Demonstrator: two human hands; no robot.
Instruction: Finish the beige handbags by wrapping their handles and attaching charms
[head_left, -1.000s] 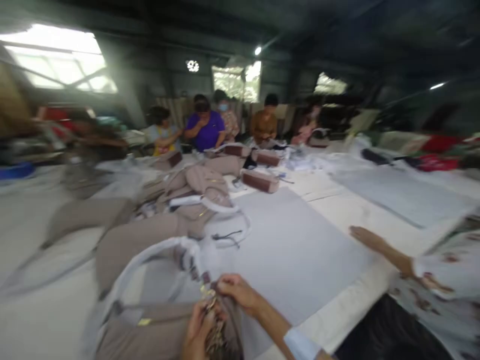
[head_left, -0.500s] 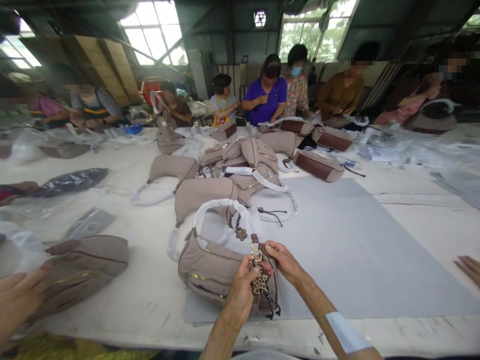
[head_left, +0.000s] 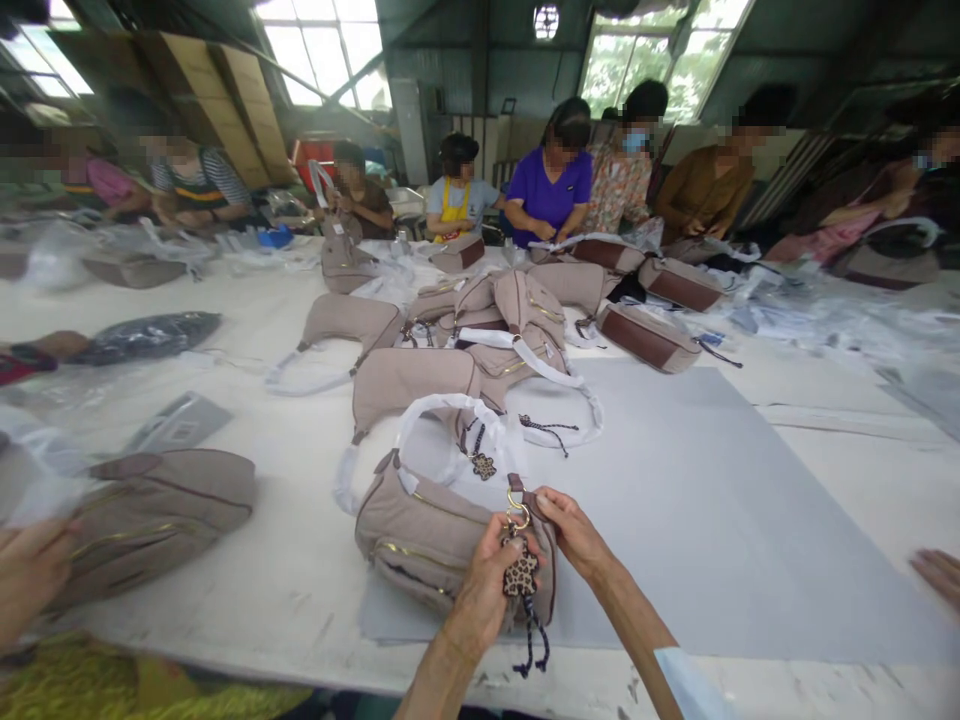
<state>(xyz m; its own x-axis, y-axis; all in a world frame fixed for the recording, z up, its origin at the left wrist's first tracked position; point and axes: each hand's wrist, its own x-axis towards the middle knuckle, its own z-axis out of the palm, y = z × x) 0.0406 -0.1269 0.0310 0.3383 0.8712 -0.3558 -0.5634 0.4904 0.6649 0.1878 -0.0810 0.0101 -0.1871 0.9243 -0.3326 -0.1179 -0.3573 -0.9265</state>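
Observation:
A taupe handbag (head_left: 427, 520) with gold zips lies in front of me, its wrapped strap (head_left: 442, 403) arching up behind it. My left hand (head_left: 487, 575) is closed on a leopard-print flower charm (head_left: 520, 572), thumb on its face, with dark cords (head_left: 534, 640) dangling below. A gold ring clasp (head_left: 517, 508) joins the charm to the strap end. My right hand (head_left: 570, 525) pinches the brown edge at the bag's upper right corner, beside the clasp. Part of the bag's right end is hidden behind my hands.
A grey sheet (head_left: 675, 480) lies under the bag on the white table (head_left: 300, 560). Several more taupe bags (head_left: 416, 385) are heaped ahead. At left, another person's hand (head_left: 34, 570) touches a bag (head_left: 172, 510); at right another hand (head_left: 937, 575) rests. Several people stand across the table.
The view has shifted slightly. The cords under the charm now hang straighter and lower. Both my hands keep their grips on the charm and the bag's corner.

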